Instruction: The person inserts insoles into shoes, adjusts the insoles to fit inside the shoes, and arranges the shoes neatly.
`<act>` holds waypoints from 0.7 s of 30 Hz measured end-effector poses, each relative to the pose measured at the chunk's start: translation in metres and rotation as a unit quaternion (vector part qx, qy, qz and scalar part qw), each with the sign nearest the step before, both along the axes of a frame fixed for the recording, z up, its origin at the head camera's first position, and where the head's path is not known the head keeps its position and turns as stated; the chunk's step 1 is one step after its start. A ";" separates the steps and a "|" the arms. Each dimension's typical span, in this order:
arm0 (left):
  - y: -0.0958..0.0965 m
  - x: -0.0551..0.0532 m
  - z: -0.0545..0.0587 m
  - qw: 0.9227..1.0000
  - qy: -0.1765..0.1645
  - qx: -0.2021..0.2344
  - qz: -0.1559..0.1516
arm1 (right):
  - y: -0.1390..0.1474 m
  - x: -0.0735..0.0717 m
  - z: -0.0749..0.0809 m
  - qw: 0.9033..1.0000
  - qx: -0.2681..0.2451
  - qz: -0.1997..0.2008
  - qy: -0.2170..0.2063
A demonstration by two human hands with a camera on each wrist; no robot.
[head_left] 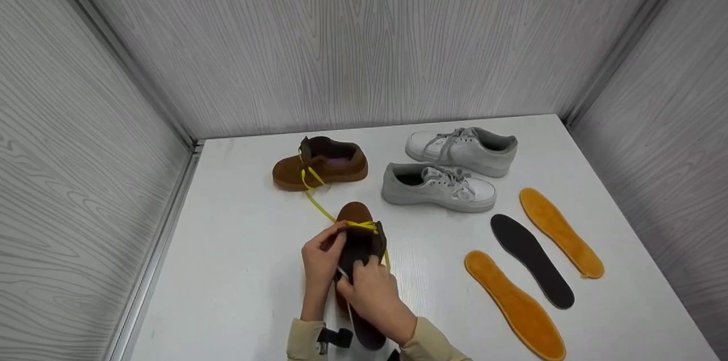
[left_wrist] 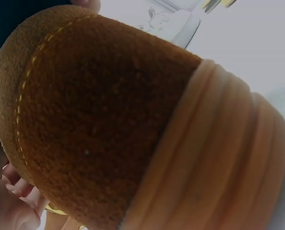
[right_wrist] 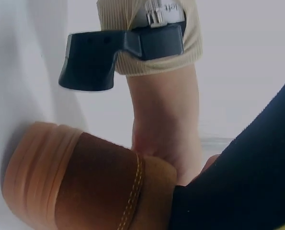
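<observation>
A brown suede shoe (head_left: 355,212) with yellow laces (head_left: 362,225) lies toe away on the table, its heel (left_wrist: 104,105) filling the left wrist view. My left hand (head_left: 319,258) pinches the left edge of its opening beside the laces. My right hand (head_left: 375,291) grips a dark insole (head_left: 369,336) over the opening; its front part reaches into the shoe, and its rear end sticks out towards me. In the right wrist view the insole (right_wrist: 247,163) rises from the shoe's heel (right_wrist: 99,177). The insole's front tip is hidden inside the shoe.
The other brown shoe (head_left: 344,170) stands behind, with a yellow lace trailing towards the near one. Two white sneakers (head_left: 435,190) stand at the back right. On the right lie two orange insoles (head_left: 517,307) and a black insole (head_left: 533,261). Pale walls enclose the table.
</observation>
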State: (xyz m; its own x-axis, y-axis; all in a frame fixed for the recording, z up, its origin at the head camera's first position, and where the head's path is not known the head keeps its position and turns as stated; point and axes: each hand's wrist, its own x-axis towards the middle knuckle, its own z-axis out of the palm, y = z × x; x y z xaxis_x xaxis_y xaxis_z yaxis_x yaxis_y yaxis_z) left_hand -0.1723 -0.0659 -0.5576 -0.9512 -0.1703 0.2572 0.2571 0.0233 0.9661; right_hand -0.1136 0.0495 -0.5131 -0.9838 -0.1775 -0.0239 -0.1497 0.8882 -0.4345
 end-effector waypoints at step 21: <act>0.002 0.002 0.005 1.000 -0.005 -0.018 0.016 | -0.018 -0.004 -0.010 0.987 0.117 0.006 0.107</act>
State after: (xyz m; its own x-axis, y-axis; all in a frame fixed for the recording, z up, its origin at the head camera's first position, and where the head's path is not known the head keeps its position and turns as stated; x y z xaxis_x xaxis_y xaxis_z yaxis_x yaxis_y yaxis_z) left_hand -0.1702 -0.0636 -0.5527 -0.9481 -0.1907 0.2543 0.2462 0.0656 0.9670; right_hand -0.1180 0.0316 -0.5228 -0.9686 -0.2030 0.1436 -0.2268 0.9580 -0.1756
